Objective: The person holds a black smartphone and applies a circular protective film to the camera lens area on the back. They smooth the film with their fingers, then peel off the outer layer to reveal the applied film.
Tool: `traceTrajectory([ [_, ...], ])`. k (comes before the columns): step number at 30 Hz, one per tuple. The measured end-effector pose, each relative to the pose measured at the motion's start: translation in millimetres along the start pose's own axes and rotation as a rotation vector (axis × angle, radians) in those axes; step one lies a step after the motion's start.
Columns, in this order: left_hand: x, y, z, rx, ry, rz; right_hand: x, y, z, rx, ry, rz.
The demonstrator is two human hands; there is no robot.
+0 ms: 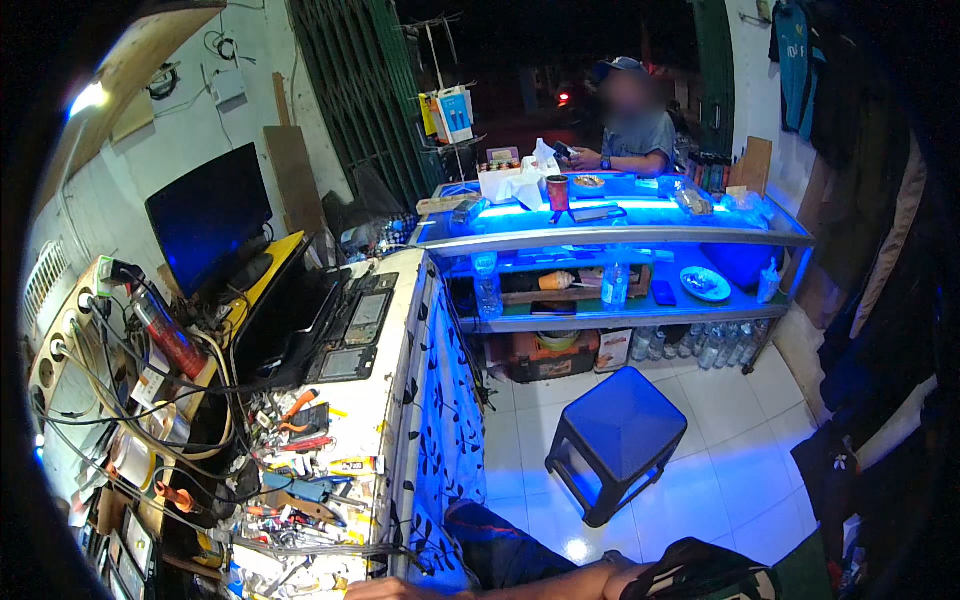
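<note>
A bare forearm of mine, seemingly the right one, runs along the lower edge from a dark sleeve. My right hand (385, 590) rests at the near end of the cluttered workbench (398, 400) and is cut off by the picture's edge. Its fingers do not show well enough to tell what they do. Beside it lie cables and a heap of small tools and parts, among them orange-handled pliers (298, 408) and a red-handled tool (308, 444). An opened laptop chassis (345, 362) lies farther up the bench. My left hand is out of view.
A dark monitor (212, 215) and power sockets (60, 345) with tangled cables line the left. A blue-lit glass counter (640, 236) spans the back, with a person (640, 140) behind it holding a phone-like object. A plastic stool (622, 425) stands on the tiled floor.
</note>
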State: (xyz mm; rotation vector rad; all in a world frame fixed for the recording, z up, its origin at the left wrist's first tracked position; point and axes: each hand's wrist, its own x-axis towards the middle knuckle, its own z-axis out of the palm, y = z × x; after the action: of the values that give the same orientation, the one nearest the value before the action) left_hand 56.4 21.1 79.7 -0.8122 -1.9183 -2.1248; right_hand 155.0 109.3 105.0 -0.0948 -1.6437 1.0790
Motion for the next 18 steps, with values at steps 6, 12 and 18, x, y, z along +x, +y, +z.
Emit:
traceTrajectory([
  [6,-7.9,5.6,-20.7,0.002,-0.011,-0.026,-10.6,-9.9,-7.6,0.058,-0.049,0.080],
  [12,-12.1,7.3,-23.2,-0.014,0.018,-0.026,-11.2,-17.7,3.7,0.012,-0.084,0.036],
  [18,-20.8,8.4,-13.8,-0.127,0.022,-0.082,-8.0,-27.4,-3.8,-0.088,-0.058,-0.041],
])
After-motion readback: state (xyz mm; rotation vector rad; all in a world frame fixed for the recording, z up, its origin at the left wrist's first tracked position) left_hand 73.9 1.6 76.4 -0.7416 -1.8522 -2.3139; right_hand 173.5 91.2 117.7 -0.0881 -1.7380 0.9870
